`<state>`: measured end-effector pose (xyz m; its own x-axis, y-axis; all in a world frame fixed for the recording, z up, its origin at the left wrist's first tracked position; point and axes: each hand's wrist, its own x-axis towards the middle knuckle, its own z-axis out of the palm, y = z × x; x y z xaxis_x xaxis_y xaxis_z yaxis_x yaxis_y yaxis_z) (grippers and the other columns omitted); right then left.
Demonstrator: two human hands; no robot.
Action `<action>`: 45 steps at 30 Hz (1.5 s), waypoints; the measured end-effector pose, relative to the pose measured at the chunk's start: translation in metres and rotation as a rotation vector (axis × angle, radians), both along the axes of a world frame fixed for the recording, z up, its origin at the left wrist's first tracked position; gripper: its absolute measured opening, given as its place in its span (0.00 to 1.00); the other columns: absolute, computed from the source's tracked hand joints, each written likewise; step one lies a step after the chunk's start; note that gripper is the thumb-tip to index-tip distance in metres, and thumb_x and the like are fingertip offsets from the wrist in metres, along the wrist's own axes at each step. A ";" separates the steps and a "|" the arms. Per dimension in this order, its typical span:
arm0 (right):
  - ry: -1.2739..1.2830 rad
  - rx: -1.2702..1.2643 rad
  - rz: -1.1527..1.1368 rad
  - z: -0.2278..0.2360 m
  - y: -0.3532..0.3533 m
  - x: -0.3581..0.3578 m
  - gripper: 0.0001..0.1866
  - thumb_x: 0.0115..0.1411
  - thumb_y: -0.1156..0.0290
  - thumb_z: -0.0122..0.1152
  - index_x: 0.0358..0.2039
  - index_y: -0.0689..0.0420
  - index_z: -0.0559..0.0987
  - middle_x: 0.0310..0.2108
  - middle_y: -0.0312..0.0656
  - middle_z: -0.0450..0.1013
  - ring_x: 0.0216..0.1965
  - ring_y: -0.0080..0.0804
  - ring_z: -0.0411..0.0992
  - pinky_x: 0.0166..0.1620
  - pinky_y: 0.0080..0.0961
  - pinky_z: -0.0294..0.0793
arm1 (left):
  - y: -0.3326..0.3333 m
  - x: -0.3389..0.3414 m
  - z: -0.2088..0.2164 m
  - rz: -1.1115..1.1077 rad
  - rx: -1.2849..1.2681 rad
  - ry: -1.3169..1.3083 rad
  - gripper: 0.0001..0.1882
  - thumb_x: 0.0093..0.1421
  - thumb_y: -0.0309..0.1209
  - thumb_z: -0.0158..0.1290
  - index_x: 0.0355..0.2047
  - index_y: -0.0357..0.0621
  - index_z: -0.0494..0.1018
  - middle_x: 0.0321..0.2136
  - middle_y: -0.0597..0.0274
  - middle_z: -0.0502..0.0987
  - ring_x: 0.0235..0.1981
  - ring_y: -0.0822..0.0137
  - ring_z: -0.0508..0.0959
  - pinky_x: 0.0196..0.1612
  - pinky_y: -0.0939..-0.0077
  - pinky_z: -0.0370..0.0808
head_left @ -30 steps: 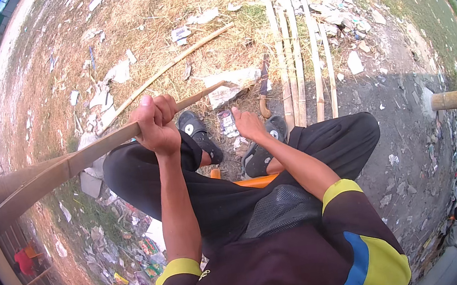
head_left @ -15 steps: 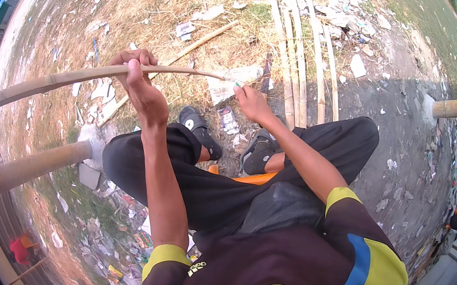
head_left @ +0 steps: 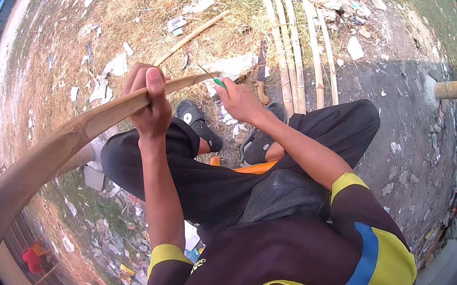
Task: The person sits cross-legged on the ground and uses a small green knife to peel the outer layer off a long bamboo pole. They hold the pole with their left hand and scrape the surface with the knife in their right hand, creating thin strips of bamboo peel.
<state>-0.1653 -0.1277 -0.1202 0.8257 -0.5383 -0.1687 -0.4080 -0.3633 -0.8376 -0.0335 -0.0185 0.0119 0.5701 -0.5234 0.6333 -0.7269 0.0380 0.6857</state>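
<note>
Left hand (head_left: 148, 101) curled round strip (head_left: 84, 122); right hand (head_left: 241, 100) clenching tool (head_left: 219, 82) (blade (head_left: 206, 71) by strip's end); slats (head_left: 295, 47) lie clear.

1. My left hand (head_left: 147, 100) is up in front of me, fingers curled in a grip, thumb (head_left: 155, 83) pointing upward.
2. My left forearm (head_left: 162, 194) runs nearly straight up to it.
3. My right hand (head_left: 240, 101) sits slightly lower, apart from it, fingers folded tight.
4. My right forearm (head_left: 302, 143) slants inward.
</note>
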 end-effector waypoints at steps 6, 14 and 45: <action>-0.044 -0.198 0.066 -0.006 0.009 0.002 0.14 0.65 0.63 0.45 0.35 0.62 0.70 0.18 0.60 0.71 0.24 0.61 0.72 0.30 0.52 0.69 | 0.016 -0.018 -0.016 0.107 -0.123 0.128 0.24 0.66 0.36 0.41 0.14 0.36 0.65 0.15 0.61 0.68 0.17 0.71 0.67 0.22 0.77 0.61; 0.001 -0.144 0.054 -0.016 0.020 0.010 0.13 0.64 0.60 0.48 0.34 0.59 0.70 0.17 0.60 0.71 0.25 0.62 0.72 0.29 0.53 0.70 | 0.017 -0.014 -0.029 -0.149 -0.295 0.313 0.25 0.65 0.37 0.42 0.12 0.40 0.60 0.11 0.59 0.68 0.10 0.72 0.66 0.15 0.80 0.57; 0.092 -0.264 0.087 -0.005 0.004 -0.001 0.14 0.65 0.63 0.45 0.36 0.62 0.71 0.21 0.60 0.73 0.27 0.60 0.75 0.32 0.49 0.75 | 0.012 -0.015 -0.016 -0.687 -0.207 0.439 0.29 0.59 0.43 0.48 0.07 0.40 0.55 0.04 0.65 0.52 0.06 0.69 0.51 0.14 0.74 0.46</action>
<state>-0.1661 -0.1235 -0.1249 0.8586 -0.5010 -0.1083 -0.4352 -0.6009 -0.6705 -0.0490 -0.0063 -0.0039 0.3842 -0.7417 0.5497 -0.1656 0.5304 0.8314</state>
